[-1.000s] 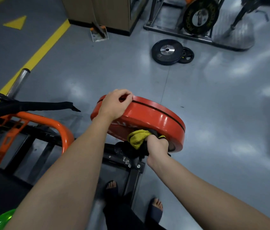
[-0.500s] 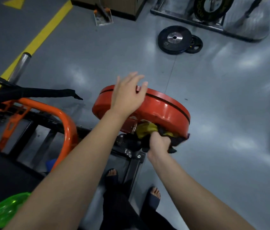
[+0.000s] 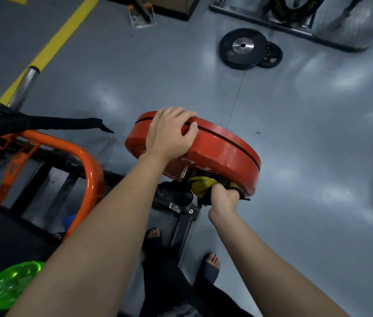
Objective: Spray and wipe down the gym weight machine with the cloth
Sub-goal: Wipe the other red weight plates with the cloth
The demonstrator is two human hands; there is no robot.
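Observation:
A red weight plate (image 3: 222, 152) sits tilted on the machine's loading peg, in the middle of the view. My left hand (image 3: 171, 131) lies on its upper rim, fingers bent over the far edge and thumb along the rim. My right hand (image 3: 224, 199) grips a bunched yellow and black cloth (image 3: 200, 186) and presses it against the plate's near face, low down by the hub. A green spray bottle (image 3: 9, 284) shows at the bottom left, out of either hand.
The machine's orange frame tube (image 3: 89, 170) and black base run off to the left, with a black handle (image 3: 43, 124) and a steel bar (image 3: 24, 88) above. Two black plates (image 3: 242, 48) lie on the grey floor beyond. My feet (image 3: 154, 234) stand beside the base.
My left hand lifted off the plate with its fingers spread, then came back down onto the rim. My right hand slid the cloth rightward along the plate's near face.

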